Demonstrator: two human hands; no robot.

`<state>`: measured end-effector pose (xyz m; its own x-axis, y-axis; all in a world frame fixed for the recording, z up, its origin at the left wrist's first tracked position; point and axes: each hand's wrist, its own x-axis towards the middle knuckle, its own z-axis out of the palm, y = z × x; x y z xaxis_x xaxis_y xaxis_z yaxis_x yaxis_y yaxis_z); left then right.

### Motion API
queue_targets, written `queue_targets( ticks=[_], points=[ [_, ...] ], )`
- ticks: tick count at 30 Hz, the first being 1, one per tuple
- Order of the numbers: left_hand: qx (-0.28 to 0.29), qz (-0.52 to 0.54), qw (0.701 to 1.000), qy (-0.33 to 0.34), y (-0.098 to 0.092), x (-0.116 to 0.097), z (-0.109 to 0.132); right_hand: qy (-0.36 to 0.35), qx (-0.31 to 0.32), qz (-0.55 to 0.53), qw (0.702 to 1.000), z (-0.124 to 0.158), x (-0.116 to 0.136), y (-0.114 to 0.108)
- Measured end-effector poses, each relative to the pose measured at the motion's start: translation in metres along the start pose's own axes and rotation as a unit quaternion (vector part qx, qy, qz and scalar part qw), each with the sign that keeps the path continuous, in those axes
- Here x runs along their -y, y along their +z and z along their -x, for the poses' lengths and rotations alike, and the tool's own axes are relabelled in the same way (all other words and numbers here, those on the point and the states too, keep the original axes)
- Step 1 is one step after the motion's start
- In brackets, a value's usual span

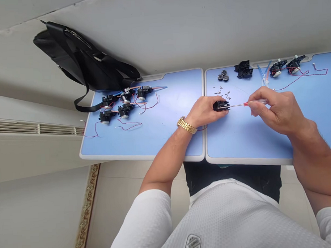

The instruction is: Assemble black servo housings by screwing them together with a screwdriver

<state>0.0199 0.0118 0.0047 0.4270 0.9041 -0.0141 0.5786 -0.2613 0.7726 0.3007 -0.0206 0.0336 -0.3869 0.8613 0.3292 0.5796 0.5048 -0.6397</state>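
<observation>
Black part (217, 104) sits between left hand (203, 111), pinching it, and right hand (278, 110), gripping screwdriver (245, 104).

Left-hand grip (204, 110), gold metal watch (187, 126) on wrist, holds small black plastic housing (219, 106) over blue white-edged bench (250, 139). Right-hand grip (275, 109) holds screwdriver (258, 102) with clear handle and red collar; thin metal shaft (237, 106) reaches to housing. Small screws (226, 95) lie just beyond, near three round black-silver parts (225, 78). On left bench (177, 91), five red-wired black assemblies (125, 111), beside black bag (76, 58).
</observation>
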Motion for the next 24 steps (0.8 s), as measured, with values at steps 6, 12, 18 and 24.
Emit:
queue_targets(
  ticks=[6,12,18,24],
  points=[
    [0.0,0.005,1.0,0.005,0.001,-0.001,0.001,-0.016,-0.036,-0.015,0.999,-0.001,0.005,0.001],
    [0.013,-0.009,1.0,0.002,0.003,0.001,0.001,-0.026,-0.075,0.036,0.996,0.0,-0.002,0.004],
    [0.003,-0.01,1.0,0.004,-0.001,0.001,0.0,-0.015,-0.04,0.052,0.998,0.001,0.0,0.003],
    [0.002,-0.011,1.0,-0.001,0.0,0.001,0.0,-0.027,-0.011,0.018,0.999,-0.002,0.008,0.0]
  ],
)
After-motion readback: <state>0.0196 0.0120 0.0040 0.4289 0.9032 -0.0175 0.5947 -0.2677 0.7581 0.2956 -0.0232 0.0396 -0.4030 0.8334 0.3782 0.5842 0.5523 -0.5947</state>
